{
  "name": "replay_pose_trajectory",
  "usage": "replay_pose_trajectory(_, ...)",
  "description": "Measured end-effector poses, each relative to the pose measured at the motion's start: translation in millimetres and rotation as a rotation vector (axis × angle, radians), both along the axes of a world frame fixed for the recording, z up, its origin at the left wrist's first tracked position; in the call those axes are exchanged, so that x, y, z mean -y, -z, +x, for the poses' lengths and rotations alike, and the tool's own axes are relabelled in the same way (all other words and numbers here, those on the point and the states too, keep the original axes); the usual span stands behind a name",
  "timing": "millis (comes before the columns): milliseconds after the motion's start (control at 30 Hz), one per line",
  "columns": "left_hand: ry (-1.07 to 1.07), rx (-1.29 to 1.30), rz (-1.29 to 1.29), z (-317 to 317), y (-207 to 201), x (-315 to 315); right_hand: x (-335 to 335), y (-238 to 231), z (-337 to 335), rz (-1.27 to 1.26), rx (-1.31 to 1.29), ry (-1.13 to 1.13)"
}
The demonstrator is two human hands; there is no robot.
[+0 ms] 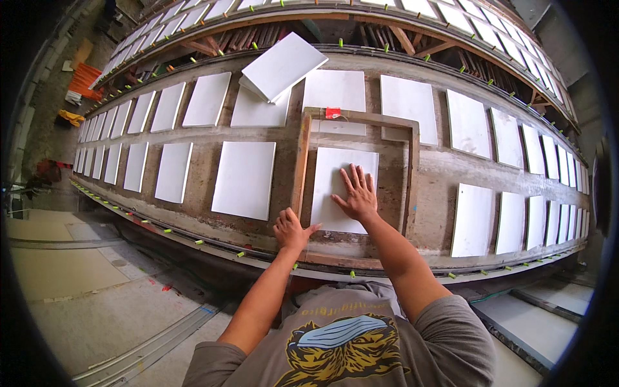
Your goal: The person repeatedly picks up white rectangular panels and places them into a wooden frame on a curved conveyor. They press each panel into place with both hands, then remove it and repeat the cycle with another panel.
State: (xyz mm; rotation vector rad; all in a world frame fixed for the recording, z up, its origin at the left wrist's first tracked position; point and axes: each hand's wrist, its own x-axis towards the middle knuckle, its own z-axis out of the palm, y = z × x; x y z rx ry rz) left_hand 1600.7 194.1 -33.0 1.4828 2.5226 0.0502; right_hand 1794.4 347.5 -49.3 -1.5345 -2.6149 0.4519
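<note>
A rectangular wooden frame, with a piece of red tape on its far bar, lies on the long table. Inside its outline is a white rectangular pad. My right hand rests flat over that pad, fingers spread and holding nothing. Whether a mesh is stretched across the frame, between palm and pad, I cannot tell. My left hand is closed around the left bar by the near corner, its thumb pointing inward. The frame's far side overlaps two white pads in the back row.
White pads line the long table in two rows. One stack sits askew on a back-row pad. Small green pegs dot the table's edge rails. Beyond stands another table with more pads. Orange material lies at far left.
</note>
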Motion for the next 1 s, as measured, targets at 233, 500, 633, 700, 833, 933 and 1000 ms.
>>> replay_pose_trajectory(233, -0.009, 0.031, -0.019, -6.8, 8.6, -3.1, -14.8, -37.8, 68.1, 0.146, -0.114, 0.080)
replay_pose_trajectory(500, -0.093, 0.225, 0.100, -15.6, 11.5, -8.2, 27.5, -57.9, 180.3, -0.152, -0.171, 0.591)
replay_pose_trajectory(633, -0.067, 0.218, 0.049, -12.3, 5.8, -11.6, 41.4, -45.7, 179.9, -0.233, -0.123, 0.535)
replay_pose_trajectory(700, -0.075, 0.253, 0.026, -15.0, 5.2, -14.4, 38.6, -37.4, 181.0, -0.237, -0.121, 0.534)
replay_pose_trajectory(833, -0.073, 0.260, 0.103, -30.6, 23.5, -6.8, 40.7, -41.0, 176.6, -0.181, -0.143, 0.499)
replay_pose_trajectory(933, -0.086, 0.289, 0.099, -37.4, 22.2, -10.1, 40.7, -42.2, 174.3, -0.142, -0.192, 0.518)
replay_pose_trajectory(1000, -0.069, 0.304, 0.077, -29.3, 1.4, -13.0, 42.4, -40.5, 177.6, -0.118, -0.196, 0.526)
